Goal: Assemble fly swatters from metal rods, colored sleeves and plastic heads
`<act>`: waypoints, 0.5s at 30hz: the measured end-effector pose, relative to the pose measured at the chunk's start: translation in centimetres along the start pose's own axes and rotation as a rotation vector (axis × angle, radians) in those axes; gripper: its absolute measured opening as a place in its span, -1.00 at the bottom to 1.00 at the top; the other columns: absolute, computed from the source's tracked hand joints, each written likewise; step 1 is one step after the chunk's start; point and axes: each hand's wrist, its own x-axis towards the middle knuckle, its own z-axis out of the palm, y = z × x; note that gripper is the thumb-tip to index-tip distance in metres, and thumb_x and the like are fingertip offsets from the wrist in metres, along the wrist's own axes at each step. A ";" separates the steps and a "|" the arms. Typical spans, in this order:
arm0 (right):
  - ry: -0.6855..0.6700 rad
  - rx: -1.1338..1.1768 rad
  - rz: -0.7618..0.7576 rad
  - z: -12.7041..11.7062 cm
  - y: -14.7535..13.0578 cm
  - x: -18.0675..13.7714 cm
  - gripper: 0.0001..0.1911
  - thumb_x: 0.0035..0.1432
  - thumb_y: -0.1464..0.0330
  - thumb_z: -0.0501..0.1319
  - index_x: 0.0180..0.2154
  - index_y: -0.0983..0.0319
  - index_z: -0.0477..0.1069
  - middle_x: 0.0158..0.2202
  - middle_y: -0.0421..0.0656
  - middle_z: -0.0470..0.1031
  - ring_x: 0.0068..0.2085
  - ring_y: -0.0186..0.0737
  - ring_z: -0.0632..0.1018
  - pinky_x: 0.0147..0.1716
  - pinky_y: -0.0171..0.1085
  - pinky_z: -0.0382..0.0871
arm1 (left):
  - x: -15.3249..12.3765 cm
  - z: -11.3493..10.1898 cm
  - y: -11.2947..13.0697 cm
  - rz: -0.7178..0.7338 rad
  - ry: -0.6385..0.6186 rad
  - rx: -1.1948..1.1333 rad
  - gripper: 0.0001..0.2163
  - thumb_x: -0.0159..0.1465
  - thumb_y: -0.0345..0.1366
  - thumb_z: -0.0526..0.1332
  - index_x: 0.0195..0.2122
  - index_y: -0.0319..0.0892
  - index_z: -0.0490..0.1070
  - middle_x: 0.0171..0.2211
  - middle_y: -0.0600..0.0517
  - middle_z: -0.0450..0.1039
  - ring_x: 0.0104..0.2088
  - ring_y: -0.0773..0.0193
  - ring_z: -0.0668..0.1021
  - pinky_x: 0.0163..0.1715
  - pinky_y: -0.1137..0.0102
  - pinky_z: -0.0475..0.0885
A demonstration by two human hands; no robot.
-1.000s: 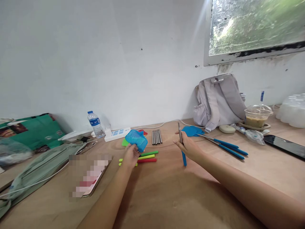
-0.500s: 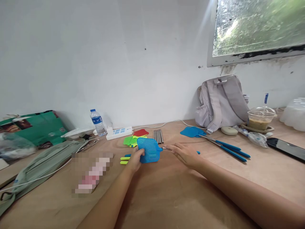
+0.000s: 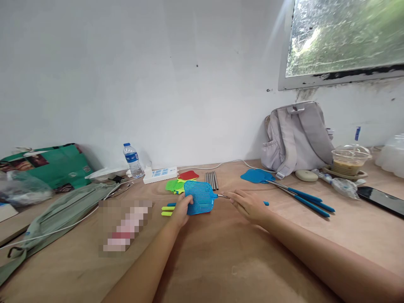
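Swatter head, blue mesh, now lies low over the table at its middle. A second ago it was lifted clear of the surface and tilted toward the far wall. The left hand has brought it down and holds its near left edge, fingers closed on the mesh. The rod, thin metal with a blue grip that shows just past the knuckles, stood upright a second ago. It now lies flat, its tip pointing left at the short neck of the head. The right hand covers it palm down, fingers pinched along the shaft close to the tip. Head and rod have thus come into one line, end to end, so the joining of the two looks under way. Whether the tip is seated in the neck cannot be told. Little has shifted in the last half second, which suggests fine alignment or pushing. Just beyond the head lie green and red heads and a row of bare metal rods. Green and yellow grips poke out at its near left. Farther right rest two finished swatters.
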 end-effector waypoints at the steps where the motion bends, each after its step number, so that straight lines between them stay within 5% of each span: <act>1: -0.004 0.003 -0.001 0.0 0.0 0.0 -0.61 0.23 0.31 -0.11 0.07 0.05 0.18 -0.30 -0.13 0.42 -0.33 -0.26 0.44 -0.40 -0.36 0.24 | 0.0 0.0 0.0 0.000 0.001 -0.003 -0.83 -0.23 -0.40 0.09 -0.71 -0.18 0.01 -0.74 0.22 0.06 -0.69 0.51 0.19 -0.70 0.57 0.06; 15: 0.011 0.015 -0.008 -0.2 0.2 0.1 -0.64 0.20 0.33 -0.07 0.00 0.08 0.29 -0.28 -0.12 0.46 -0.29 -0.26 0.47 -0.34 -0.34 0.26 | 0.3 -0.2 -0.2 0.017 0.029 0.020 -0.85 -0.20 -0.43 0.17 -0.68 -0.18 0.15 -0.73 0.21 0.17 -0.66 0.46 0.29 -0.66 0.55 0.17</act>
